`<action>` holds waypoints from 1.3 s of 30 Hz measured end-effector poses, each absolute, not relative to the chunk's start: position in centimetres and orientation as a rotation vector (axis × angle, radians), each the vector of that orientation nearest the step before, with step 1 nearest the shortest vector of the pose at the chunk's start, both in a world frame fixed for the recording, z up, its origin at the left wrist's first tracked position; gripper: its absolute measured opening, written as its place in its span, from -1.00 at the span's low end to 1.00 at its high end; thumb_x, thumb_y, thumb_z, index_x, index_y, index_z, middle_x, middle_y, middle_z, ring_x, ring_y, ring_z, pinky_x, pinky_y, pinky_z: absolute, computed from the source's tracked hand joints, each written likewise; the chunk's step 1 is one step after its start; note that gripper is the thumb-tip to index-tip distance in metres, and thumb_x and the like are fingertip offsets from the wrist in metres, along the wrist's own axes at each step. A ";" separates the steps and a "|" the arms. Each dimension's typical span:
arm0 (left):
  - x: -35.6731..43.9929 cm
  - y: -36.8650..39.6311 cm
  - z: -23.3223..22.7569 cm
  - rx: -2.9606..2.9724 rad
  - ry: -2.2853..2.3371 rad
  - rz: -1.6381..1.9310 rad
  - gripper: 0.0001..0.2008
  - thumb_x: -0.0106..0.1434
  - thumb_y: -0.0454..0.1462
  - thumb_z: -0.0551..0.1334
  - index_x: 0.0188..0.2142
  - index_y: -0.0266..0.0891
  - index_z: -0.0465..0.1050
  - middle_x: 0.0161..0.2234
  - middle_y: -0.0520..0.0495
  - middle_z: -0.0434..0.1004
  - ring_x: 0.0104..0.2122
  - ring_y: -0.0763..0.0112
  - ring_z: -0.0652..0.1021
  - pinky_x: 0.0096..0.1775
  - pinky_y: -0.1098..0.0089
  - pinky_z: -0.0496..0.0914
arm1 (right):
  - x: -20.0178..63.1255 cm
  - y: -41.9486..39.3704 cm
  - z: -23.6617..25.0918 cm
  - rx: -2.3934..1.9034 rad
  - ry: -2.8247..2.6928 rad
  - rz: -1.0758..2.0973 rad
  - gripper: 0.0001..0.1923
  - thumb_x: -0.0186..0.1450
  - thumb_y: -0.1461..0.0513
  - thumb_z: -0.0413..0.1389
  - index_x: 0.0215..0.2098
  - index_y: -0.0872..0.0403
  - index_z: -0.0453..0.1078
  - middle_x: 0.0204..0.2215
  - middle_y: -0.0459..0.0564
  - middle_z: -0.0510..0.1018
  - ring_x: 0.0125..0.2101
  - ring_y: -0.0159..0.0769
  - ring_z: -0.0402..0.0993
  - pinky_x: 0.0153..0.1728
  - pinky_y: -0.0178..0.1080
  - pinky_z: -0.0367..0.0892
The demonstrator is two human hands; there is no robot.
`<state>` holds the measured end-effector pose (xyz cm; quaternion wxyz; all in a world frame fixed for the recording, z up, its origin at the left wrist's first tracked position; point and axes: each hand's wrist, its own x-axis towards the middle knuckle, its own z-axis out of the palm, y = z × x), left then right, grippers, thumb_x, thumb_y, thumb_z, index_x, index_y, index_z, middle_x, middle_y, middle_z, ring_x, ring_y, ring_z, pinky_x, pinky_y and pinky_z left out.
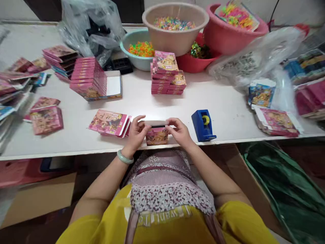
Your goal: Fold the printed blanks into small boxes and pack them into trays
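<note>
I have the left hand [137, 134] and right hand [179, 131] closed on opposite upper corners of a pink box [156, 137], its white flap [157, 123] raised, midway along the front edge of the table [231, 115]. Near that edge I see pink cartons [109, 122] to the left, a blue tape dispenser [200, 127] to the right.

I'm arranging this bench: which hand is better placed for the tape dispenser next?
Likely the right hand, nearer the tape dispenser; the left hand is across the box from it.
</note>
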<state>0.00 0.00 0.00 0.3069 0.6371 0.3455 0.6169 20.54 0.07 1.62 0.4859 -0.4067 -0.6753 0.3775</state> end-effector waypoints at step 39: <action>-2.8 -2.7 0.7 2.067 0.823 1.327 -0.62 0.26 -0.40 0.28 0.06 -0.17 0.37 -0.10 -0.11 0.53 -0.09 0.39 0.57 -0.09 0.35 0.54 | 20.2 -3.3 0.5 -0.825 -1.905 0.544 -0.77 0.38 0.26 0.09 -0.02 -0.12 0.37 -0.06 -0.03 0.53 -0.03 -0.28 0.49 -0.08 -0.11 0.50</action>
